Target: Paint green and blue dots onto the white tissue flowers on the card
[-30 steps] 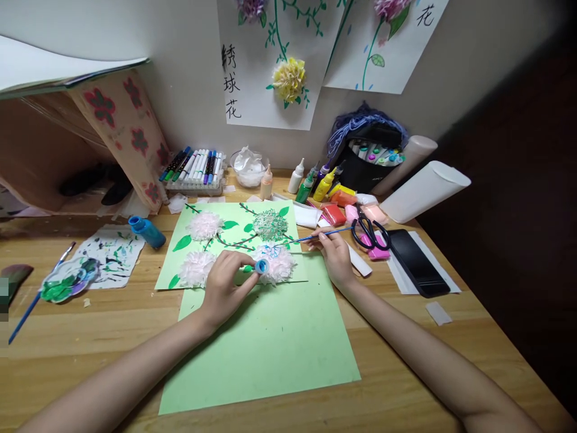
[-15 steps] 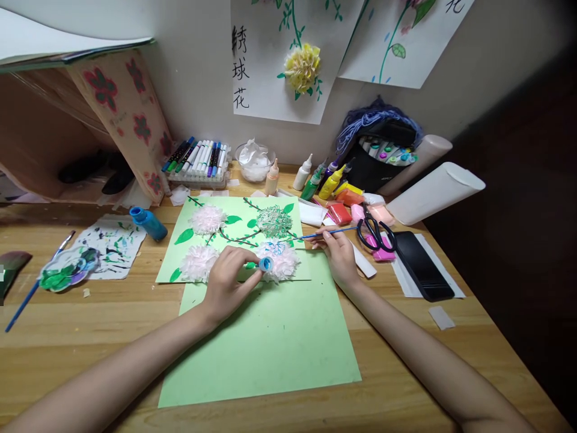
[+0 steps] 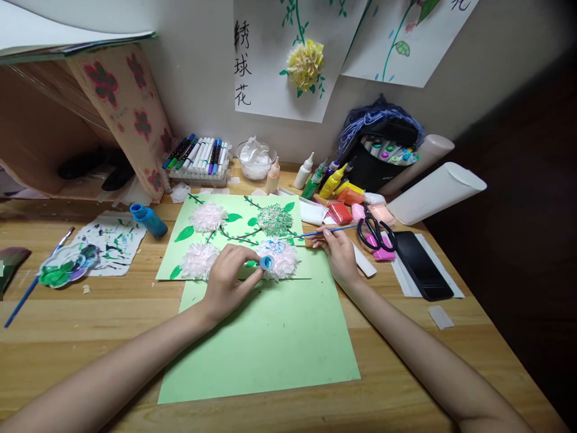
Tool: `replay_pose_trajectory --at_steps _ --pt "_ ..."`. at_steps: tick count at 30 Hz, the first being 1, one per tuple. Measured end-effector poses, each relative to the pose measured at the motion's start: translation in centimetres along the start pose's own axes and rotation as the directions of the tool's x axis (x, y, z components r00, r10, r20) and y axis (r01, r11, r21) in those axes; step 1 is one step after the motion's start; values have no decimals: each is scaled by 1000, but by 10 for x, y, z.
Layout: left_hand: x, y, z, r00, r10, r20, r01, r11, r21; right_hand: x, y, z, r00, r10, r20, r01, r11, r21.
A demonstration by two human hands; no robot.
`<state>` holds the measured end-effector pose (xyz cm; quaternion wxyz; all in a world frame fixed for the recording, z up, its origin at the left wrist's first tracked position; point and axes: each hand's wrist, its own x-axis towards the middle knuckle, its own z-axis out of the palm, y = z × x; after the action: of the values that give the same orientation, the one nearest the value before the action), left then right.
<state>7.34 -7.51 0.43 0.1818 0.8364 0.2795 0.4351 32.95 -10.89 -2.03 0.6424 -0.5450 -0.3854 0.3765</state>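
Note:
My left hand (image 3: 231,273) pinches a small blue bottle cap (image 3: 266,263) with paint inside, its opening facing me. In my right hand (image 3: 336,252) is a thin blue paintbrush (image 3: 311,234), its tip over a white paper flower (image 3: 282,260) streaked with blue. That flower is on a light green card (image 3: 174,264) with painted stems and leaves. A green-tinted flower (image 3: 274,221) is above it, and two pale pink-white flowers, one at upper left (image 3: 207,216) and one at lower left (image 3: 198,261), share the card. A larger green sheet (image 3: 270,343) lies beneath.
On the left are an uncapped blue paint bottle (image 3: 148,221), a paint-smeared palette (image 3: 67,264) and a stained tissue (image 3: 112,240). Black scissors (image 3: 376,234) and a phone (image 3: 424,264) lie at right. Behind are markers (image 3: 198,157), paint bottles (image 3: 311,180) and clay packets (image 3: 340,211).
Both hands keep their hold on the cap and the paintbrush. The camera view has shifted very slightly; little else differs.

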Motion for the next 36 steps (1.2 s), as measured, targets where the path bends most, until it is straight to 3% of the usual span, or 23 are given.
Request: replay_pose_trajectory --at_steps 36 --pt "0 1 -1 1000 -9 3 9 1000 7 -3 -2 -2 998 -55 -33 55 998 -12"
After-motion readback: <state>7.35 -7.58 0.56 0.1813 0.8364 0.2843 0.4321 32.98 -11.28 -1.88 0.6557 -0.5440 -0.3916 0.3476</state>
